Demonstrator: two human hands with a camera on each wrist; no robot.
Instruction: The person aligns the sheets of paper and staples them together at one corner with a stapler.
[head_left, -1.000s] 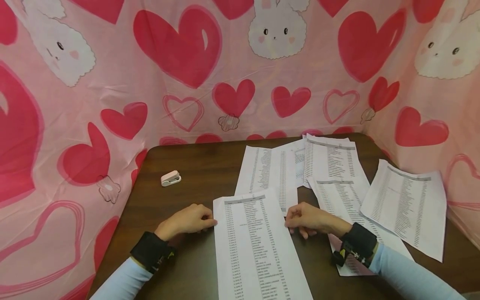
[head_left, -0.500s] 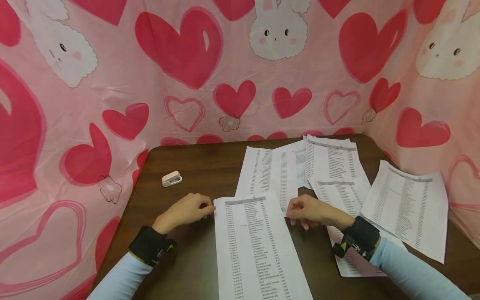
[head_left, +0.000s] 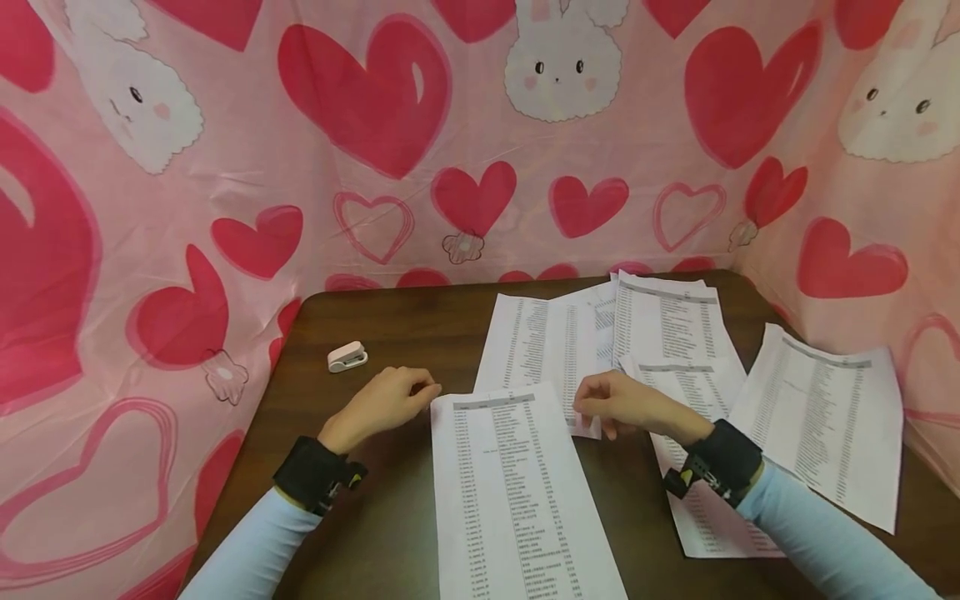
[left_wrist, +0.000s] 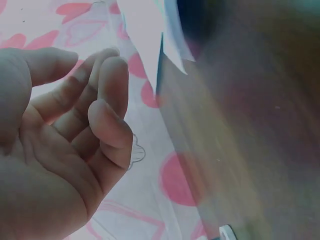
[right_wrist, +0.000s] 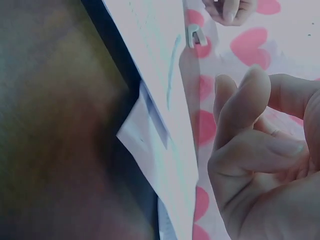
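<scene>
A long printed sheet of paper [head_left: 510,500] lies in front of me on the table, its grey header band at the far end. My left hand [head_left: 382,400] hovers by the sheet's far left corner, fingertips right at it. In the left wrist view its fingers [left_wrist: 112,85] are loosely curled with nothing between them. To the right of the sheet, above the near end of another printed page [head_left: 517,342], is my right hand [head_left: 630,404]. The right wrist view shows that hand's thumb and fingers [right_wrist: 245,105] bent loosely, with a gap between them and nothing held.
A small white stapler [head_left: 348,357] stands on the dark wooden table [head_left: 405,325] at the far left. Several printed pages overlap at the back right, and one curled page [head_left: 825,417] lies at the right edge. A pink heart-patterned cloth [head_left: 510,133] hangs behind.
Both hands have moved away from me along the sheet's sides toward its header end, and the right one has drawn off its edge. The sheet lies nearly where it was.
</scene>
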